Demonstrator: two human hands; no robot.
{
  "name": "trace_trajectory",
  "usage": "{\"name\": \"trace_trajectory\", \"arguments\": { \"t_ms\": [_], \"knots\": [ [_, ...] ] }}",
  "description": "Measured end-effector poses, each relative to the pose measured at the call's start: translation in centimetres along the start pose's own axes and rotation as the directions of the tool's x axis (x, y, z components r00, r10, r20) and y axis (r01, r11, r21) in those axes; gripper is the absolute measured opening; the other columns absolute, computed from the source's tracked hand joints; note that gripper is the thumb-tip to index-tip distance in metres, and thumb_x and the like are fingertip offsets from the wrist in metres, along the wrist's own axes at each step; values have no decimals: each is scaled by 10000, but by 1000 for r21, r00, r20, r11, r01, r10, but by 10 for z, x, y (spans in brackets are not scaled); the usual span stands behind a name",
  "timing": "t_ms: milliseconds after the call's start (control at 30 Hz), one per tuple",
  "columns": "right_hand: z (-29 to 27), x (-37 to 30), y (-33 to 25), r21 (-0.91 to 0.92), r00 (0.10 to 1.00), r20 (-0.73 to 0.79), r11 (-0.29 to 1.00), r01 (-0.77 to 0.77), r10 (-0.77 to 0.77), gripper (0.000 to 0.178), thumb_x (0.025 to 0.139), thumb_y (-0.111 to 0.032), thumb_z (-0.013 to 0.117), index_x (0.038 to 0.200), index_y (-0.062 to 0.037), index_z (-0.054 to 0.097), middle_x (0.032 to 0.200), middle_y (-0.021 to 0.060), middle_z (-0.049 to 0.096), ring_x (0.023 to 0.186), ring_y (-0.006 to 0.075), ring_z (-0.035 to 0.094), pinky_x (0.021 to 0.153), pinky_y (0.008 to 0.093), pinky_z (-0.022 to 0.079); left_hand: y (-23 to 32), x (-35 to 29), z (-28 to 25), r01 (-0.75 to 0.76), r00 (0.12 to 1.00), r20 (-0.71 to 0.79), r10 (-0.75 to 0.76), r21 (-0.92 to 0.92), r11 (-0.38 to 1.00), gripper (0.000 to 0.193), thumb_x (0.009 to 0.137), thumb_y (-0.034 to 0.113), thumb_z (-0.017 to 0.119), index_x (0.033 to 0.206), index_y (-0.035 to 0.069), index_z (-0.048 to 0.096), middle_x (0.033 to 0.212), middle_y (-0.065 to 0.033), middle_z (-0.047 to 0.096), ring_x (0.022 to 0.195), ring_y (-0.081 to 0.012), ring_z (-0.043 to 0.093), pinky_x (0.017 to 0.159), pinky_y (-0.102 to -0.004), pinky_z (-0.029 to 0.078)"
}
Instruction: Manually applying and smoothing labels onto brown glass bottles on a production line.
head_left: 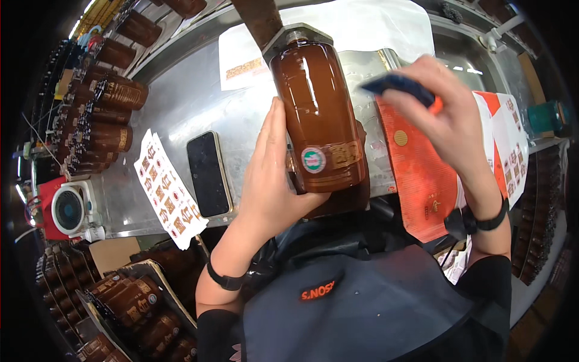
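Observation:
A glossy brown bottle lies tilted in front of me, its neck toward the far side and its base toward me. Near the base it carries a round green-and-white sticker beside a gold-printed band. My left hand holds the bottle, fingers along its left side and thumb by the base. Right of the bottle and apart from it, my right hand is closed around a dark blue flat-ended tool with an orange part. Motion blurs the tool, so its exact kind is unclear.
On the metal table lie a phone, printed sticker sheets and a red-orange sheet. Many brown bottles stand at the left, more in a crate below. A small fan and a green container flank the table.

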State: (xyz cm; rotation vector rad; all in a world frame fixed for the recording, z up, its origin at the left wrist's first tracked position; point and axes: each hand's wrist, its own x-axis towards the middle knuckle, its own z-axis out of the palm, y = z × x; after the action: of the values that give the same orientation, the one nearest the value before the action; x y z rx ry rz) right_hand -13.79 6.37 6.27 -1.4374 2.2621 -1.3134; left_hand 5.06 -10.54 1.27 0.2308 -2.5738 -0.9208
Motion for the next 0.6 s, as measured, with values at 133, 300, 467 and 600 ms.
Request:
{"name": "trace_trajectory", "arguments": {
  "t_ms": [133, 300, 467, 600],
  "knots": [
    [7, -9, -12, 221, 975, 213, 970, -106, 58, 195, 792, -10, 724, 982, -51, 723, 808, 40, 630, 761, 145, 587, 648, 266, 437, 2, 0, 2, -93, 994, -59, 93, 4, 996, 1127, 640, 158, 881, 1521, -49, 209, 1488, -262, 386, 1400, -390, 383, 1128, -438, 358],
    [4, -18, -17, -244, 942, 26, 912, 330, -334, 268, 726, -50, 717, 993, -63, 741, 851, 28, 624, 788, 195, 587, 720, 302, 468, -26, -5, 27, -105, 994, -57, 96, -187, 977, 1251, 641, 227, 896, 1520, -81, 61, 1504, -336, 292, 1385, -459, 363, 1105, -452, 382],
    [19, -48, -36, 142, 768, 456, 888, 437, -450, 337, 630, -144, 724, 964, -117, 757, 861, -2, 596, 874, 206, 556, 751, 331, 439, -32, 3, 36, -92, 996, -24, 89, -305, 948, 1201, 739, 155, 860, 1514, -63, -32, 1354, -195, 551, 1226, -339, 569, 1093, -431, 387],
    [8, -24, -46, -357, 872, 269, 799, 484, -409, 363, 619, -154, 708, 976, -114, 762, 762, -32, 571, 790, 177, 555, 706, 325, 395, -24, 7, 23, -96, 994, -72, 78, -287, 953, 1189, 700, 237, 890, 1512, -82, 82, 1395, -220, 503, 1258, -355, 535, 1087, -423, 395]
  ]
}}
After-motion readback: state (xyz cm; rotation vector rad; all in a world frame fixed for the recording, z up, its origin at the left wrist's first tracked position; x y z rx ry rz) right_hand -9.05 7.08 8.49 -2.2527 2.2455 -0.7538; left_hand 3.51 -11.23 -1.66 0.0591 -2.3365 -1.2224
